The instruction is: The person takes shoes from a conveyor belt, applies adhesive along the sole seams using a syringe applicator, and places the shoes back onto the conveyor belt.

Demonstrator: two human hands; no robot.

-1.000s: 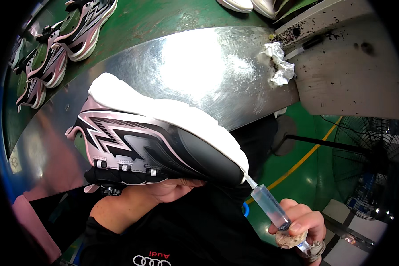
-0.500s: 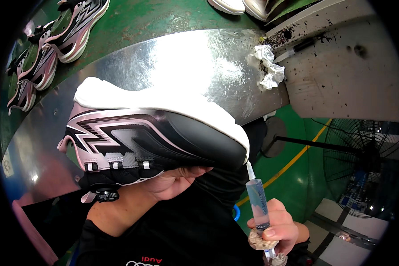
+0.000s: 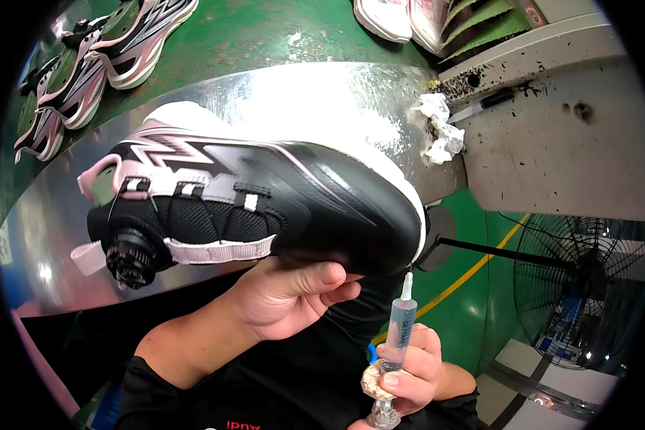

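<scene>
A black, grey and pink sports shoe (image 3: 322,204) with a thick white sole lies on its side in the air, toe to the right. Its black dial (image 3: 130,259) and laced tongue face toward me. My left hand (image 3: 287,294) grips the shoe from below, and some of its fingers are hidden behind the upper. In my right hand (image 3: 412,369) is a clear plastic syringe (image 3: 401,330) part-filled with clear liquid, wrapped in beige material at its finger end. The syringe points up, its thin tip at the toe edge where sole meets upper.
Beyond the shoe is a shiny metal plate (image 3: 265,93) on a green table (image 3: 265,36). Similar shoes (image 3: 140,46) stand at far left, white ones (image 3: 383,18) at the back. Crumpled white tissue (image 3: 441,129) and a black-handled tool (image 3: 491,100) lie by a stained panel. A floor fan (image 3: 580,265) stands right.
The shoe has rolled so its lacing and dial show more, and its toe has shifted right. The syringe has swung more upright, its lower end moving left with my right hand.
</scene>
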